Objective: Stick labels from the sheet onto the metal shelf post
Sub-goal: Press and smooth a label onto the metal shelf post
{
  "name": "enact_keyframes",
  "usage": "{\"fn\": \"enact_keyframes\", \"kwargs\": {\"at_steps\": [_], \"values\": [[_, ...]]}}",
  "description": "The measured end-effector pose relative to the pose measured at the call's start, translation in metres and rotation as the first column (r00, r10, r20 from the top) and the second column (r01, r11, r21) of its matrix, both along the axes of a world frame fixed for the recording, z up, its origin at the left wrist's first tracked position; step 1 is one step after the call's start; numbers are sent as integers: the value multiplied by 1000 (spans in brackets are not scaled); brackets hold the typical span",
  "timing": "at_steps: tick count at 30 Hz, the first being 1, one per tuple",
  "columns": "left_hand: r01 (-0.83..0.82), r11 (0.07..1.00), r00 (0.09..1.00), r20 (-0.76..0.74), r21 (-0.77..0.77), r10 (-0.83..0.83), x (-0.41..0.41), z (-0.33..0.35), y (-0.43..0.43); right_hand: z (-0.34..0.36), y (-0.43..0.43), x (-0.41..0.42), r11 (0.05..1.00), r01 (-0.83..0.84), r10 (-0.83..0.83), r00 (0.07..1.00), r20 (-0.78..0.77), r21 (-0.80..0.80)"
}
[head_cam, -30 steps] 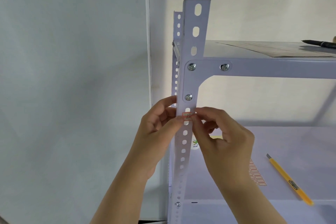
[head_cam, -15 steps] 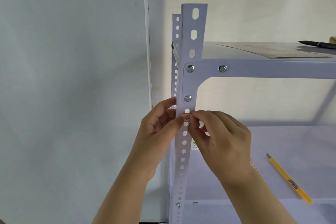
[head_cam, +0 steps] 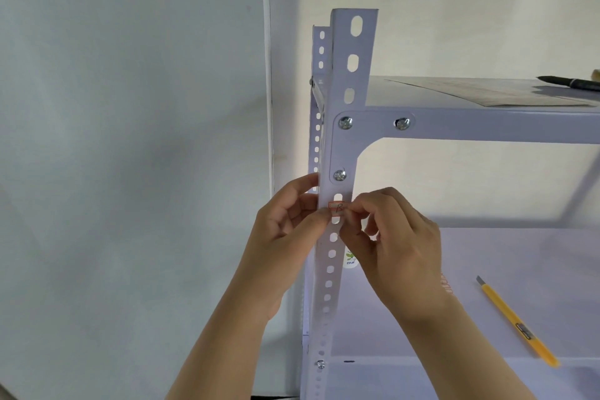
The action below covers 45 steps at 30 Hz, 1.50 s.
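Note:
A white perforated metal shelf post [head_cam: 349, 81] rises in the middle of the view. A small white label with a red border [head_cam: 336, 207] lies across the post's front face, between two slots below a screw. My left hand [head_cam: 285, 230] wraps the post's left edge, its thumb tip against the label's left end. My right hand [head_cam: 396, 247] pinches the label's right end at the post's right edge. The label sheet [head_cam: 447, 286] shows only as a sliver of red print on the lower shelf, behind my right wrist.
A yellow utility knife [head_cam: 516, 323] lies on the lower shelf [head_cam: 519, 253] at the right. On the upper shelf [head_cam: 454, 101] rest a flat sheet [head_cam: 480, 92] and a black pen [head_cam: 568, 82]. A round sticker [head_cam: 350, 260] sits behind the post. Walls stand left and behind.
My right hand's fingers have curled in tighter on the label's right end. The label stays at the same height on the post. The left hand has hardly moved.

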<state>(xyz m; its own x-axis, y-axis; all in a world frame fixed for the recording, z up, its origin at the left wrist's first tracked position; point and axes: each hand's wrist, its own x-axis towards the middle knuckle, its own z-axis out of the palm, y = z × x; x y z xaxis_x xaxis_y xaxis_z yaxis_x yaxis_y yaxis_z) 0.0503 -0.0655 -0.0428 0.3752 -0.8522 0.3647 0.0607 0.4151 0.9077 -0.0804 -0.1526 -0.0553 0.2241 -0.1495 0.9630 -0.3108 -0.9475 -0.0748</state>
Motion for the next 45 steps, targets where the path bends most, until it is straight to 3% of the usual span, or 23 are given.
{"fn": "enact_keyframes", "kwargs": {"at_steps": [6, 16, 22, 24, 26, 28, 32, 42, 45], "values": [[-12, 1000, 1000, 8, -7, 12, 0, -2, -1, 0, 4, -3, 996, -22, 13, 995, 103, 90], [-5, 1000, 1000, 13, 0, 5, 1, -3, -2, 2, 3, -4, 999, 13, -12, 999, 30, -37], [-8, 1000, 1000, 4, -8, 8, 1, -4, -2, -1, 5, -2, 998, -28, 32, 998, -59, 58], [-8, 1000, 1000, 0, -7, 8, 1, -4, -2, 0, 12, -3, 977, -83, 83, 997, 8, 195], [-1, 1000, 1000, 4, -2, 1, 2, -3, -2, 4, 21, -1, 858, -235, 146, 964, 221, 457], [1, 1000, 1000, 8, 9, -1, 2, -3, -2, 12, 28, 3, 626, -441, 179, 884, 432, 643], [3, 1000, 1000, 12, 7, -4, 1, -1, -1, 25, 32, 6, 305, -647, 281, 763, 583, 699], [5, 1000, 1000, 28, 18, -6, 2, -1, 0, 26, 31, 15, -36, -716, 296, 658, 692, 697], [5, 1000, 999, 35, 19, -6, 3, -2, 0, 28, 31, 18, -90, -716, 297, 644, 705, 692]]}}
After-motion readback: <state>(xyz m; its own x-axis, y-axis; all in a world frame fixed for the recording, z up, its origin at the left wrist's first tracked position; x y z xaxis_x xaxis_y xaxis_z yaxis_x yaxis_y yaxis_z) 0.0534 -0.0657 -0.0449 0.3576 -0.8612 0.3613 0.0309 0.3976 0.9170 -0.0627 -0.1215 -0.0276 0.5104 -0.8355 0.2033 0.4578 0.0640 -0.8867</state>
